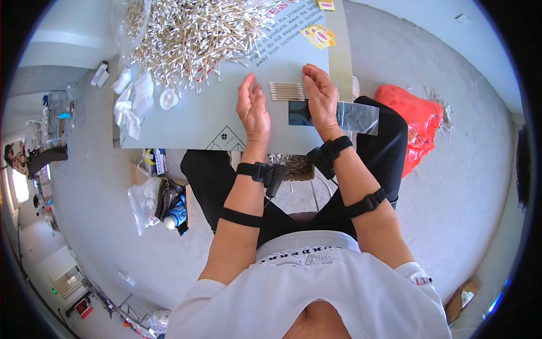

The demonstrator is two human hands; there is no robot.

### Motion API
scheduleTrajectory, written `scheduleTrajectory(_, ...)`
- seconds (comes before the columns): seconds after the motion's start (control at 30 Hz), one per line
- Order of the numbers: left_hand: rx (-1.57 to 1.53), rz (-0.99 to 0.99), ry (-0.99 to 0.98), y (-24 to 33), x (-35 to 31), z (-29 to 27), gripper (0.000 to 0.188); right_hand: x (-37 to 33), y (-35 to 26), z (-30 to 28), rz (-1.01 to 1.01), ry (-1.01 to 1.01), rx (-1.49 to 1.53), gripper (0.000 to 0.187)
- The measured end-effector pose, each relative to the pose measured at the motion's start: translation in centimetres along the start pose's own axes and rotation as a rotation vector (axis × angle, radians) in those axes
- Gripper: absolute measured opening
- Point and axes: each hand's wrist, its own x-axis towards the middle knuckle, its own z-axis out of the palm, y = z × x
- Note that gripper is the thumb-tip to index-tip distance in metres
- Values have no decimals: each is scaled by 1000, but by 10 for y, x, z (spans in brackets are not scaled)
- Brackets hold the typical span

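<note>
The row of cotton swabs [287, 91] lies flat on the worktop [186, 121], between my two hands and nearer the right. The swabs are set side by side, presumably to keep their ends level. Long axis: left to right, roughly crosswise to my forearms; pale tips show at both ends, so neither end clearly leads. My right grip [322, 100] is loosely curved at the right end of the row, with nothing seen enclosed; I cannot tell whether it touches. My left grip [253, 113] is unclosed and bare, palm inward, apart from the left end; the two hands appear placed to bracket the row. A clear plastic sleeve [360, 117] passes under my right wrist and overhangs the worktop's edge. Beyond, the loose swab heap [192, 34] occupies the far left, probably for ready reach; yellow cards [319, 35] lie far right.
</note>
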Motion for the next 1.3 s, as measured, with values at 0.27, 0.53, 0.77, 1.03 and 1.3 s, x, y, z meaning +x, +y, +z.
scheduleTrajectory(0.27,763,284,-58,15,5,-5,20,9,-24,4,-208,-248,-767,4)
scheduleTrajectory(0.53,1011,404,-176,17,20,-6,25,23,-13,9,-382,-422,-964,2)
scheduleTrajectory(0.77,845,380,-118,8,20,-16,28,26,-19,5,-198,-411,-721,6)
scheduleTrajectory(1.03,880,413,-219,15,42,-4,35,22,-41,-17,73,-176,-280,10)
scheduleTrajectory(1.3,1058,420,-491,7,81,10,31,-66,-73,-44,86,-1003,-500,7)
